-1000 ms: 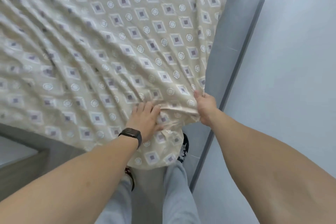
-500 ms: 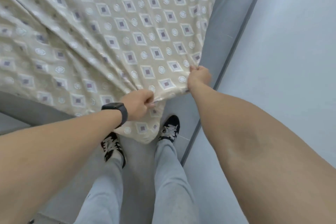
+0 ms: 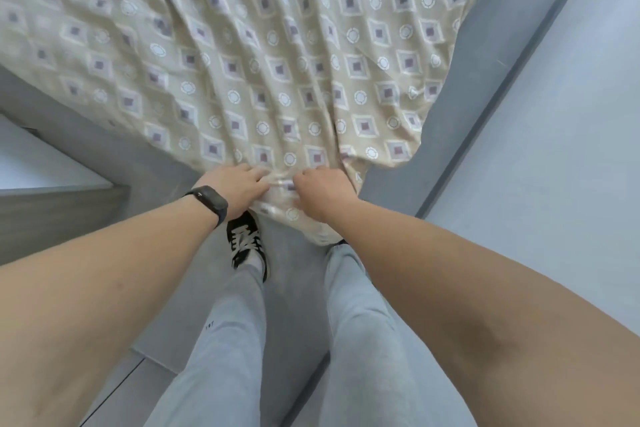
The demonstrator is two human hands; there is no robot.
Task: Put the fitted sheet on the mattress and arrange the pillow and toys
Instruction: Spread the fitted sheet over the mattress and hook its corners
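Note:
A beige fitted sheet (image 3: 263, 55) with a pattern of diamonds and circles lies rumpled across the upper part of the view, its folds running down to one corner. My left hand (image 3: 235, 185), with a black band on the wrist, grips that corner's hem from the left. My right hand (image 3: 323, 192) is closed on the same hem just to the right, and the two hands almost touch. A bunched flap of the sheet hangs below them over my right foot. The mattress is hidden under the sheet. No pillow or toys are in view.
A grey bed base (image 3: 485, 55) shows along the sheet's right edge and at the left. A pale wall (image 3: 561, 149) rises on the right. My legs in grey trousers and a black-and-white shoe (image 3: 246, 243) stand on the grey floor (image 3: 294, 288). A wooden ledge (image 3: 59, 215) is at left.
My hands have come closer together on the sheet corner and sit lower and more central in view. The sheet's right edge has drawn left, baring more grey base.

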